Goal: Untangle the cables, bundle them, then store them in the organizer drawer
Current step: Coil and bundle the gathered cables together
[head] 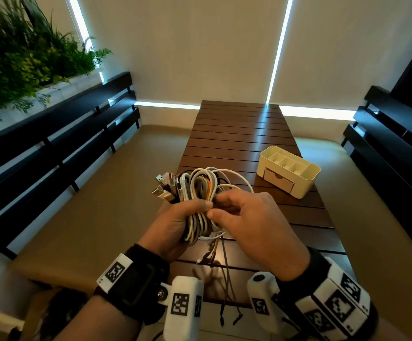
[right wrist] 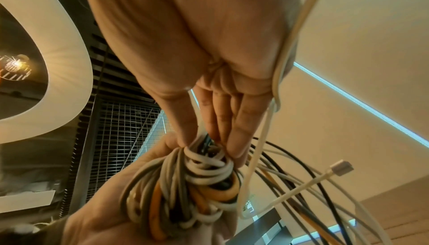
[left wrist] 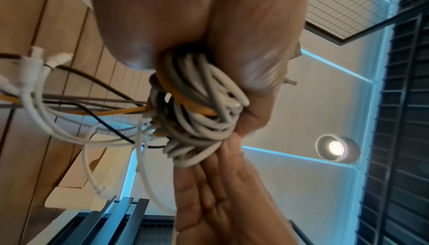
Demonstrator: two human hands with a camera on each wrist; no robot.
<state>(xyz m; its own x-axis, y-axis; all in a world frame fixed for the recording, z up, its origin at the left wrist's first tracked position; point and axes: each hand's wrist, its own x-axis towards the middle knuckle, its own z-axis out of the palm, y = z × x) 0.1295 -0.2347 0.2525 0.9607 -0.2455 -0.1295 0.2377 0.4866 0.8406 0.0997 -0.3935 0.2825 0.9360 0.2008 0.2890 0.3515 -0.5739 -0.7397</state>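
- My left hand (head: 173, 225) gripped the cable bundle (head: 197, 200) at its waist, above the table (head: 239, 134).
- My right hand (head: 249, 217) pinched strands there.
- Light, limp, springy; loose ends dangled. Best held mid-coil.
- Organizer (head: 308, 178) sat well apart, drawer (head: 277, 180) shut.

A dark slatted table (head: 244, 134) is stretching away beyond the grip, strips of light gleaming along its boards. Sitting directly on it, off to the right of the grip and a little farther out, is a cream organizer (head: 289, 171), its drawer (head: 279, 180) facing back toward the grip. Below the grip, loose ends (head: 224, 286) are dangling over the near boards.
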